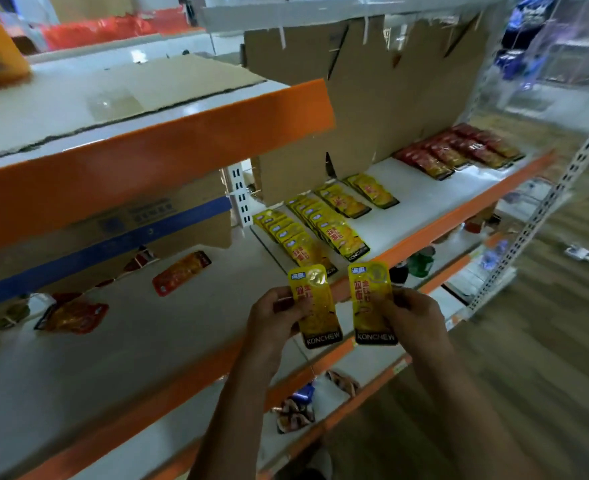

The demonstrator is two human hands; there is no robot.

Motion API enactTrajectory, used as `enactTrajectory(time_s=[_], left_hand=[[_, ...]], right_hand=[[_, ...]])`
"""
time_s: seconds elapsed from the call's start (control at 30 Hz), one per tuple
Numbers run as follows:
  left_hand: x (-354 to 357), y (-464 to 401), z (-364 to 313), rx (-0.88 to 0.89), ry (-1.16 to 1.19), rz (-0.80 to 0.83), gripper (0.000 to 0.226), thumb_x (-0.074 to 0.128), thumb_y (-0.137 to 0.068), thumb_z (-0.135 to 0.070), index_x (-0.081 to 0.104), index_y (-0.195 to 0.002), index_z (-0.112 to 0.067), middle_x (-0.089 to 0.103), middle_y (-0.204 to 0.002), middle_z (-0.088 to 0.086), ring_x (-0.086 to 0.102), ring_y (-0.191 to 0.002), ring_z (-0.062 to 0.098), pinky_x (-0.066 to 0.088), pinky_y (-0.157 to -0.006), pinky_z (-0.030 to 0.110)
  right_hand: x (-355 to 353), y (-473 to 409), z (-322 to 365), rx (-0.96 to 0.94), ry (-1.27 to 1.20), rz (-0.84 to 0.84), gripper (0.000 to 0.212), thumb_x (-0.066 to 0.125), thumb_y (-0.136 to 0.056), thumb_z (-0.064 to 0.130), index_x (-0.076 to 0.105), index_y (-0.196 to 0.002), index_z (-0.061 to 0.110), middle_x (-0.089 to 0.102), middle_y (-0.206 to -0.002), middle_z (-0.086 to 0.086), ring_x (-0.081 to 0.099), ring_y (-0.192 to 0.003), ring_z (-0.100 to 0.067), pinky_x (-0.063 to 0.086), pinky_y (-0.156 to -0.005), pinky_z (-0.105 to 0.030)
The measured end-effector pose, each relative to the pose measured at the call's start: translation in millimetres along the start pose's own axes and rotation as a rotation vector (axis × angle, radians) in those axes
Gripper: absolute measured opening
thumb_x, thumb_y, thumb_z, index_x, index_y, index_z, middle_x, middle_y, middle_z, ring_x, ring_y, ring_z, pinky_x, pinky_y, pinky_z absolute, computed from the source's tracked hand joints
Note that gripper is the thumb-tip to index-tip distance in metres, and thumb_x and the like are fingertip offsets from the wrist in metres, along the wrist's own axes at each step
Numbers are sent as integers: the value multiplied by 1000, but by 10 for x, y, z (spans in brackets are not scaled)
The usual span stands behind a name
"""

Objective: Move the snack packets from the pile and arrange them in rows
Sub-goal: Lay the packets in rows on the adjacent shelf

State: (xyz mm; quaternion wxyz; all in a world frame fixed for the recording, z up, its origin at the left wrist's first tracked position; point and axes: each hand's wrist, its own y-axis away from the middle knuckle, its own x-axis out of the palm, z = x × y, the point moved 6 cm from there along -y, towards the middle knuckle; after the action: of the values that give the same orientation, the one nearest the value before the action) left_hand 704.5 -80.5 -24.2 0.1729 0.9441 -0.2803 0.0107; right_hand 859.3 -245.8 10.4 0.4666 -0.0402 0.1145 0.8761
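Both hands are raised in front of the white shelf [424, 199] with the orange front edge. The left hand [274, 315] has its grip closed on one yellow packet [315, 306], pinched at the packet's left edge, thumb on the face. The right hand [412, 318] has its grip closed on a second yellow packet [371, 304], held at its right edge. Both packets stand upright, side by side and slightly apart, with the black "KONCHEW" band at the bottom.

On the shelf behind them, four rows of yellow packets [324, 221] lie overlapped, running back toward a cardboard panel [372, 98]. The two left rows are longer than the two right ones. Farther right on the same shelf, rows of red packets [456, 152] lie in similar order, well apart from the yellow ones.

To the left, on the adjoining shelf section, loose red packets [181, 271] lie scattered; one larger crumpled one [73, 317] sits near a cardboard box [113, 233] with blue tape. Lower shelves hold mixed goods, too blurred to identify.
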Motion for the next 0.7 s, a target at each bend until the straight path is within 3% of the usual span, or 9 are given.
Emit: enactTrajectory(time_s=[0.1,0.2,0.27,0.37,0.53,0.6,0.7], left_hand=[[212,-256,15,-8,-2,30,22,77,-82,-8,71,-104,-10,76,-97,12,71,-98,36,60,-77,41],[448,-533,-48,-2,-27,82,29,80,-77,-17,73,-105,-16,75,-102,12,72,-95,35,56,-86,50],[639,-741,-111,-2,-6,127,32,79,-78,-14,72,-109,-13,74,-106,15,72,-97,34,58,-85,48],[881,-1049,-208,-9,4,108,27,74,-84,-5,69,-110,-6,73,-106,18,71,-94,30,59,-80,41],[1188,-1410,-289,2,-65,161,17,75,-85,-12,73,-100,-19,75,-100,11,71,-95,31,54,-84,45],[1268,-1515,-325,8,-63,123,19,76,-84,-10,72,-102,-14,75,-100,12,72,-93,30,56,-85,47],[1391,-1690,-358,40,-116,92,24,76,-84,-11,70,-106,-9,73,-110,16,72,-89,25,55,-72,36]], right_hand=[[-120,-214,-6,15,14,-23,12,68,-92,23,70,-81,21,74,-85,-5,72,-78,-23,58,-76,-40],[-258,-487,6,14,34,-49,14,68,-91,25,69,-86,12,74,-81,-7,71,-71,-16,55,-62,-29],[-342,-704,-16,33,19,-68,11,67,-92,25,70,-90,14,74,-80,-2,71,-71,-12,55,-61,-27],[-444,-1038,10,52,-8,-85,13,67,-93,28,70,-91,15,76,-83,-1,73,-76,-17,57,-71,-36],[-556,-1493,35,47,-75,-99,10,67,-93,23,71,-90,15,77,-82,-2,74,-74,-18,57,-71,-34],[-586,-1651,24,47,-73,-98,11,67,-93,22,71,-88,14,76,-80,-3,74,-75,-20,57,-73,-38],[-649,-1895,5,54,-96,-88,10,67,-93,21,70,-89,13,76,-80,-3,74,-72,-20,57,-68,-34]])
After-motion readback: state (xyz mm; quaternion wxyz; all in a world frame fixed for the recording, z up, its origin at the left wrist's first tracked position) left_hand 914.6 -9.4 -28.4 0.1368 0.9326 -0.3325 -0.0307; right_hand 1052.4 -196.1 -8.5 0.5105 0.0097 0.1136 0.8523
